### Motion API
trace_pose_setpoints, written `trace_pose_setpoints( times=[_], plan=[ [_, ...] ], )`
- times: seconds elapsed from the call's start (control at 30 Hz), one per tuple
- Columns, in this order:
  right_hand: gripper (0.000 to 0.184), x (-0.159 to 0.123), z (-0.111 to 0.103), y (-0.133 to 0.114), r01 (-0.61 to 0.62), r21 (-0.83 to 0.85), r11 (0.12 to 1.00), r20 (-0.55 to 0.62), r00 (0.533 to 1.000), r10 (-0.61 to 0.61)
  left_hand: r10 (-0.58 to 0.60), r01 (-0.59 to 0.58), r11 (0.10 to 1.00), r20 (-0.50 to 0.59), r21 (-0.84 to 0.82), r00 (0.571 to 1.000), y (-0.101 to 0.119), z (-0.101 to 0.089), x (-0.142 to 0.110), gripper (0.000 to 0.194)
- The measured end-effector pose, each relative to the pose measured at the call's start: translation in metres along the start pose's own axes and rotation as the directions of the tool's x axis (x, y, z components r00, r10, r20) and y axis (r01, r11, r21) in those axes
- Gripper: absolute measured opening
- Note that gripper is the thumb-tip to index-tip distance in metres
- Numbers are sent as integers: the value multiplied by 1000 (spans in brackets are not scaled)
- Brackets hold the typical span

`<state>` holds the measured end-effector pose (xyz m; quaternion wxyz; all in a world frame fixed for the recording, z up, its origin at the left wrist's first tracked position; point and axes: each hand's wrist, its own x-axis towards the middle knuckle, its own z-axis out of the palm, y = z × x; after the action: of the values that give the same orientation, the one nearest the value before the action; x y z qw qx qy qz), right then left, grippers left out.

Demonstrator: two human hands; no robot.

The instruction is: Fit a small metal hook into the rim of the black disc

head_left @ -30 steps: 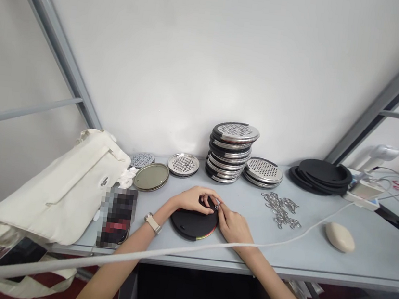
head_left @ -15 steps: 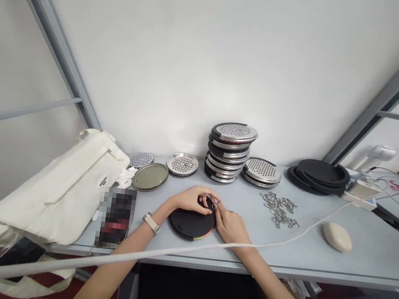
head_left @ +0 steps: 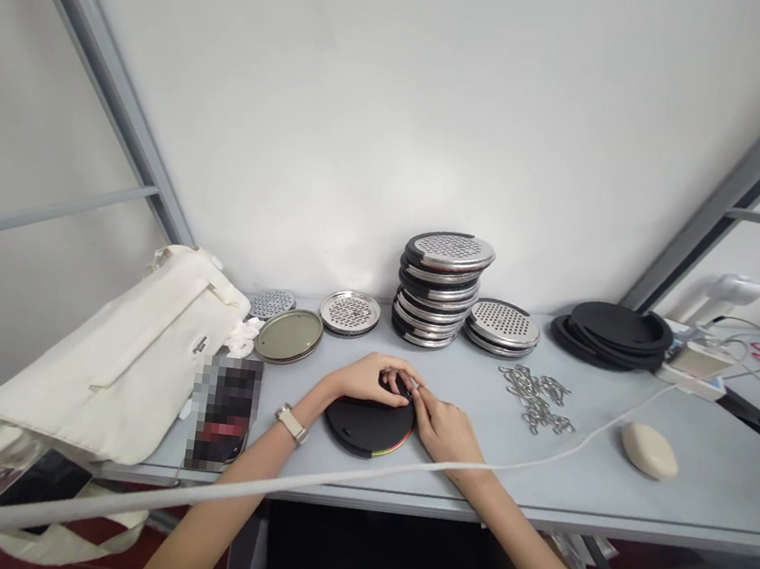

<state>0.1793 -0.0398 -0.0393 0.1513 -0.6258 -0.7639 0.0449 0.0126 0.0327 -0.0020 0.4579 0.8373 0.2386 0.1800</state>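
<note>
A black round disc [head_left: 366, 426] lies on the table in front of me, with red and yellow showing along its right rim. Over its far side arches my left hand [head_left: 375, 381], the thumb and fingers curled in at the upper right rim. My right hand [head_left: 447, 427] is closed at that same rim, index finger stretched towards the left fingertips. Where the fingertips meet there is a small shiny bit of metal, mostly hidden, whose kind I cannot make out. Right of the hands lies a loose pile of small metal hooks [head_left: 536, 398].
Behind the hands rise a tall stack of perforated metal discs [head_left: 435, 314] and a lower stack [head_left: 503, 327]. Black discs [head_left: 616, 330] are piled at right, near a beige oval object [head_left: 649, 450]. A white bag [head_left: 107, 362] sits left. A white cable [head_left: 329, 474] crosses in front.
The view has shifted slightly, so everything sits a little further right. Both hands stay at the disc's rim, with only slight finger movement.
</note>
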Motion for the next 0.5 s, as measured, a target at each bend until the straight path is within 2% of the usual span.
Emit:
trace_pose_setpoints(
  times=[0.2,0.5],
  plan=[
    [40,0,3,2,20,5,1000,-25,999,-20,28,-27,999,-29,27,999,1,1,1,31],
    [37,0,5,3,46,-30,998,-23,999,-47,32,-28,998,-68,57,997,-3,3,5,32]
  ],
)
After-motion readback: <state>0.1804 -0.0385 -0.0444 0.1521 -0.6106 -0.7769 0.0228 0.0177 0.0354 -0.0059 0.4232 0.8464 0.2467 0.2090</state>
